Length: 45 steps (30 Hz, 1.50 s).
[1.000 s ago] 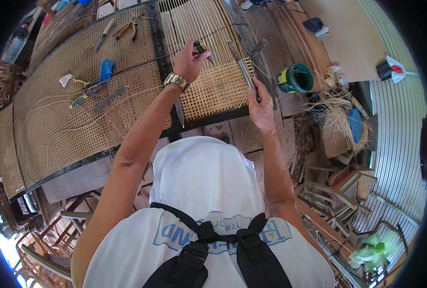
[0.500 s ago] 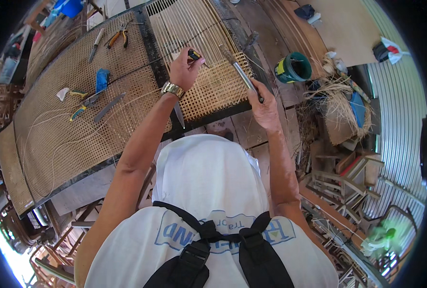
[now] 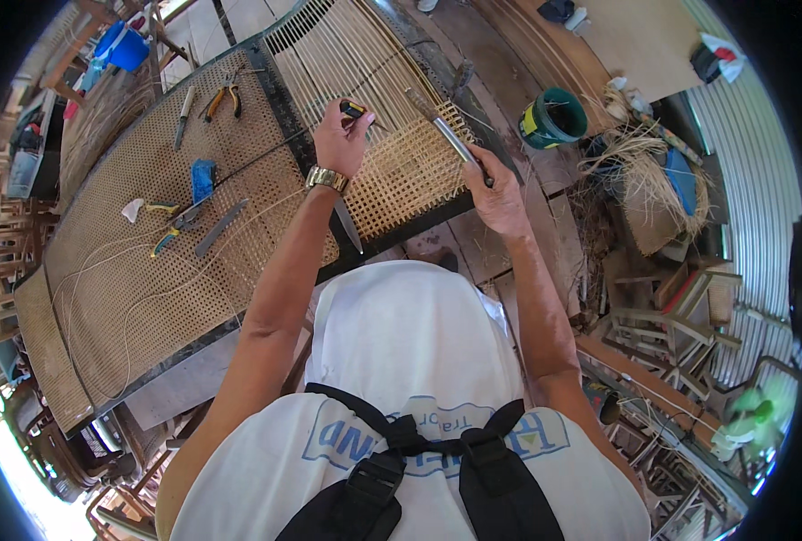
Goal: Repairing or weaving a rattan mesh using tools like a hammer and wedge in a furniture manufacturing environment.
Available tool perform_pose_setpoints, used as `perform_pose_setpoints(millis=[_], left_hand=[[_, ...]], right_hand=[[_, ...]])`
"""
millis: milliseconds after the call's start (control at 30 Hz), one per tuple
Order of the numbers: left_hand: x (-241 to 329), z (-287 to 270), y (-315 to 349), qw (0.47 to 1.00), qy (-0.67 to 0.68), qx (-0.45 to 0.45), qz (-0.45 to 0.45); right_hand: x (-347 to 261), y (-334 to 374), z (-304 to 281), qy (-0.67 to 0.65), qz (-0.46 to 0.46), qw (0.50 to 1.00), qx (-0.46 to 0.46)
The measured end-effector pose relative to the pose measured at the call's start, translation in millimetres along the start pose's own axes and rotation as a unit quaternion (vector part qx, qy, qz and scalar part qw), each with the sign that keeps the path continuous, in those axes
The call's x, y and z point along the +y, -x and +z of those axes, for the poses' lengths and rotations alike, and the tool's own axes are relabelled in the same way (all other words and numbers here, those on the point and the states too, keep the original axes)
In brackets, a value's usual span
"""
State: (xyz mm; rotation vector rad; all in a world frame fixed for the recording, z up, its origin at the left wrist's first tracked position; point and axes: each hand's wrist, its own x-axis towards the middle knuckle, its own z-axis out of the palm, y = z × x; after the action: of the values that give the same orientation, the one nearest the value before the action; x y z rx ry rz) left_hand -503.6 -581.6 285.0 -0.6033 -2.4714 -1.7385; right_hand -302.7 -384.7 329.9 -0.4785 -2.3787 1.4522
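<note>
My left hand [image 3: 339,149], with a gold watch on its wrist, is closed around the short black-and-yellow handle of a screwdriver-like tool [image 3: 353,109]. Its thin tip points toward the woven cane strips [image 3: 401,171] stretched in a dark frame. To the right, my right hand [image 3: 500,200] grips the dark handle end of a hammer [image 3: 452,138]. The hammer's metal shaft slants up and left over the weave, its head above the cane. A pointed knife blade [image 3: 348,225] lies below my left wrist, partly hidden by it.
On the finished cane panel [image 3: 148,279] at left lie pliers [image 3: 224,97], a white-handled knife [image 3: 183,117], yellow-handled cutters [image 3: 168,236], a dark blade [image 3: 220,229] and a blue object [image 3: 202,180]. A green bucket [image 3: 552,120] and loose cane strands [image 3: 644,171] are at right.
The whole view has shifted slightly, with the panel and tools appearing a little lower and to the right. Both hands keep their holds over nearly the same part of the weave.
</note>
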Motion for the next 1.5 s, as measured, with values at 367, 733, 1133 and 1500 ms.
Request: perform_pose_setpoints(millis=[367,733,1133,1500], left_hand=[[2.7,2.2,-3.1,0.996,-0.045,-0.07,-0.009],[5.4,3.1,11.1,0.997,-0.03,-0.066,0.035],[16.5,4.6,19.0,0.995,-0.029,-0.071,0.062],[1.4,13.9,28.6,0.995,-0.011,-0.08,0.058]], right_hand=[[-5.7,-7.7,4.6,0.033,0.012,0.998,-0.06],[-1.0,6.6,0.3,0.01,0.027,1.0,0.005],[5.5,12.1,-12.4,0.026,0.037,0.997,-0.064],[2.4,26.5,-21.9,0.016,0.036,0.998,-0.057]])
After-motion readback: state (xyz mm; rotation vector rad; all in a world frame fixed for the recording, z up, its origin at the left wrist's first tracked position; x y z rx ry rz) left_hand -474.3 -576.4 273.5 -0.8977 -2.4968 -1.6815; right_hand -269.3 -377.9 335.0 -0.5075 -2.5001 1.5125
